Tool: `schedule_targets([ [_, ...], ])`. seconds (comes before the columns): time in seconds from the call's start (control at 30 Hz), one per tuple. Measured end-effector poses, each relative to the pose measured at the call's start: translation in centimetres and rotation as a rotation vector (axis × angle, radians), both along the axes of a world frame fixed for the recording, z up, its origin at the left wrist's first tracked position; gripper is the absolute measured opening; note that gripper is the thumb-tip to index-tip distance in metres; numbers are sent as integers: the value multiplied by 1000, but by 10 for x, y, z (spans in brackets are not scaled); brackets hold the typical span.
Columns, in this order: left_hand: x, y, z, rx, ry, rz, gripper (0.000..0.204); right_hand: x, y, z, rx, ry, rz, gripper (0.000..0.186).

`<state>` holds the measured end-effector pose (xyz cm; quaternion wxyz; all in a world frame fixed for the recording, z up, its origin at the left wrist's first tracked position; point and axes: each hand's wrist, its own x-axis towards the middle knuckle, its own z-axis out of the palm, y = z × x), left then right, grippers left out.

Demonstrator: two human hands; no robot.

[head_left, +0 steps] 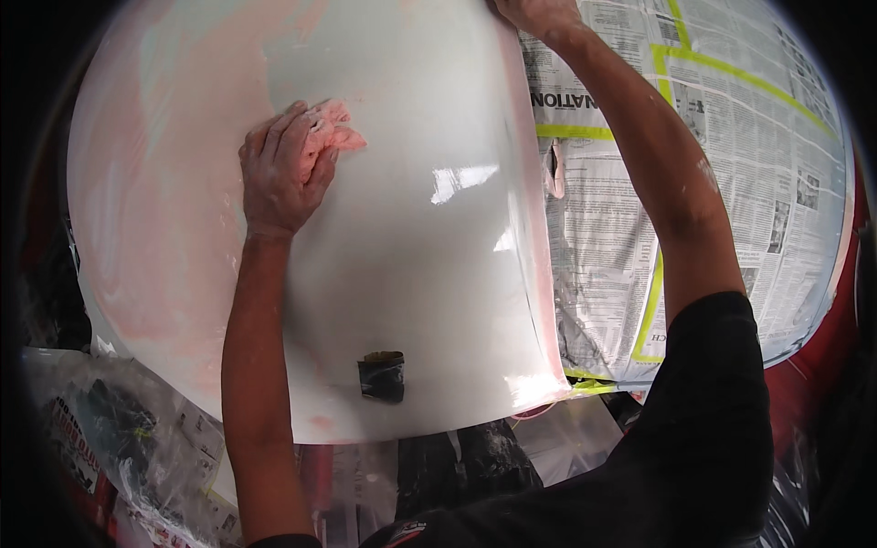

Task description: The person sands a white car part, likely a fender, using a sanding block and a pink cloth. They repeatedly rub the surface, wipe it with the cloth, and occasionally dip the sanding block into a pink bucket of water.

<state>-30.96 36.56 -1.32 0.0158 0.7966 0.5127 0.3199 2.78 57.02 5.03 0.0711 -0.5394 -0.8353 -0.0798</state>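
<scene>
My left hand [279, 173], dusted with pale powder, is closed on a crumpled pink cloth [333, 128] pressed against the curved, glossy off-white panel [402, 256], which has cloudy pink patches on its left side. Low on the panel lies a small dark square pad [381, 374], perhaps sandpaper. My right hand [539, 16] reaches to the upper right edge of the panel at the top of the picture; its fingertips are cut off, so I cannot tell how they are set.
A newspaper-masked surface [749, 210] with bright yellow-green tape [722, 73] adjoins the panel's right side. Crumpled plastic sheeting and paper [137, 438] lie below left. A red surface [795, 388] shows at the lower right, and more plastic hangs beneath the panel's front edge.
</scene>
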Motion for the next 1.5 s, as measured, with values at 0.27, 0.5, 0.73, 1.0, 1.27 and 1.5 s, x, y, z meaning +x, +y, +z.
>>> schedule_targets([
  [0.27,-13,-11,1,-54,61,26,46,37,-236,-13,-61,194,182,46],
  [0.5,-11,-7,-3,1,28,-24,48,1,-48,-19,92,102,200,30],
  [0.73,-16,-7,-9,101,73,-28,40,-3,-148,-22,84,210,21,31],
  [1.0,-6,6,4,-80,-23,-112,27,83,-463,-1,-168,235,72,61],
  [1.27,107,-1,21,101,18,68,28,117,-614,41,-315,434,-175,55],
  [1.5,240,-82,0,5,-54,-158,33,149,-708,66,-402,634,-420,50],
])
